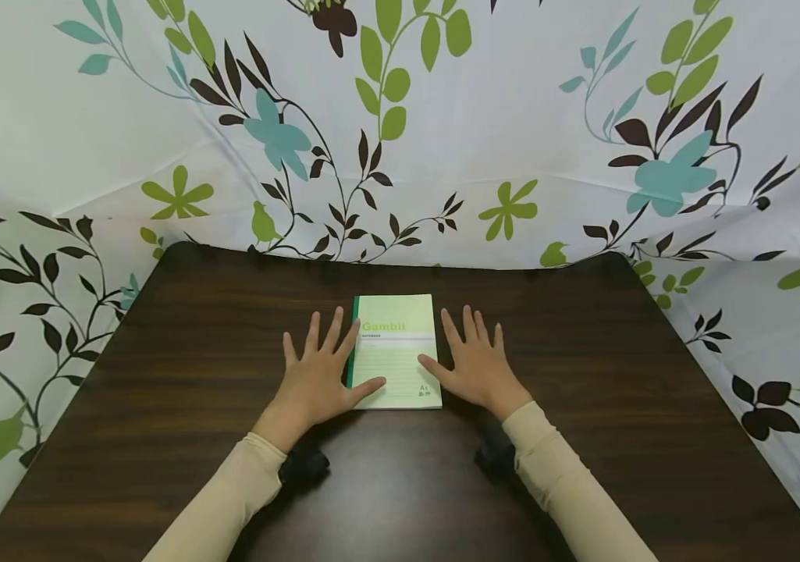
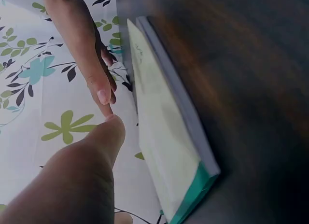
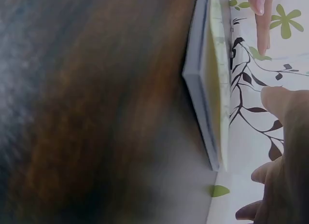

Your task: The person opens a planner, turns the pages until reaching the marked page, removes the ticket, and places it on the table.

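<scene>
Head: Gambit notebook [image 1: 394, 363] flat, borne by wood-grain table [image 1: 161, 421]. Left hand [image 1: 318, 381] at its 8 o'clock, right hand [image 1: 478, 368] at 3; fingers spread wide, gripping nothing.
Left wrist: thumb [image 2: 91, 154] clear of notebook.
Right wrist: cover gapes slightly, presumably unpressed.

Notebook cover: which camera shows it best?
Head view: the notebook cover is seen nearly whole, with "Gambit" legible, though the left hand and right hand overlap its sides. Left wrist shows the cover steeply slanted, no legible title, beside the green spine. Right wrist gives mostly page edges, the cover a narrow strip.
</scene>
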Demonstrator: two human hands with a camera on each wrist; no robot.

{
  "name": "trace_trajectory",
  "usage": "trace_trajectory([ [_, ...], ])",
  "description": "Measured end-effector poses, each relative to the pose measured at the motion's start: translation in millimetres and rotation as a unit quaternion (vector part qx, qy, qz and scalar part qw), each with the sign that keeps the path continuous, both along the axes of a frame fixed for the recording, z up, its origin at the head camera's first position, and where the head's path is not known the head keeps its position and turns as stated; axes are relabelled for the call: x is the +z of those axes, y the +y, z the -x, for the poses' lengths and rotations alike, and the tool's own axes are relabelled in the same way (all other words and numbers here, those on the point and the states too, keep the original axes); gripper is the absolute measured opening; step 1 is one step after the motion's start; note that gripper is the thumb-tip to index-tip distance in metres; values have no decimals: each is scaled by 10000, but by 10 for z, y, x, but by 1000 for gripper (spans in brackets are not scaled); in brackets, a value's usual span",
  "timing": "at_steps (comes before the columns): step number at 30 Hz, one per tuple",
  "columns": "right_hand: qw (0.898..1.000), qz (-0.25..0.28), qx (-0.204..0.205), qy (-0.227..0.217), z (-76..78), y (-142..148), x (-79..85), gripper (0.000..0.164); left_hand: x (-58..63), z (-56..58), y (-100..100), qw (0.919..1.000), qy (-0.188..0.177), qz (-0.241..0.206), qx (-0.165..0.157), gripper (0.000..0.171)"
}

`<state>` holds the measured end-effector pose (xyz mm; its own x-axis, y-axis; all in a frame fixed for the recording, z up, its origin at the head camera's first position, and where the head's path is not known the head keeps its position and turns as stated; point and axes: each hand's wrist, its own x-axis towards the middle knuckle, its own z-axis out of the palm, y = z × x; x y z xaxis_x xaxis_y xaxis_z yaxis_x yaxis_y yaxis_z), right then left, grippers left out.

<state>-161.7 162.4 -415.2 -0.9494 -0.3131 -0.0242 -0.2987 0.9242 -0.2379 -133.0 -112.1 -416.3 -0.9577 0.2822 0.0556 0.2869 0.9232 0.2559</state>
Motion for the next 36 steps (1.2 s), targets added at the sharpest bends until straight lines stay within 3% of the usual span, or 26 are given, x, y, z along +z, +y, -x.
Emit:
trace_trajectory([
  [12,9975,355,-135,-597,-20,0,-232,94,-239,-43,-5,9977,-441,-305,-413,99],
  [18,9954,449,-155,-829,-14,1,-244,91,-317,-54,-17,9962,-562,-424,-503,100],
  [26,9938,671,-157,-876,-38,-6,-256,88,-402,-62,-32,9961,-355,-501,-637,99],
  [36,9920,987,-85,-783,-48,9,-255,84,-488,-55,-33,9972,-51,-493,-557,99],
])
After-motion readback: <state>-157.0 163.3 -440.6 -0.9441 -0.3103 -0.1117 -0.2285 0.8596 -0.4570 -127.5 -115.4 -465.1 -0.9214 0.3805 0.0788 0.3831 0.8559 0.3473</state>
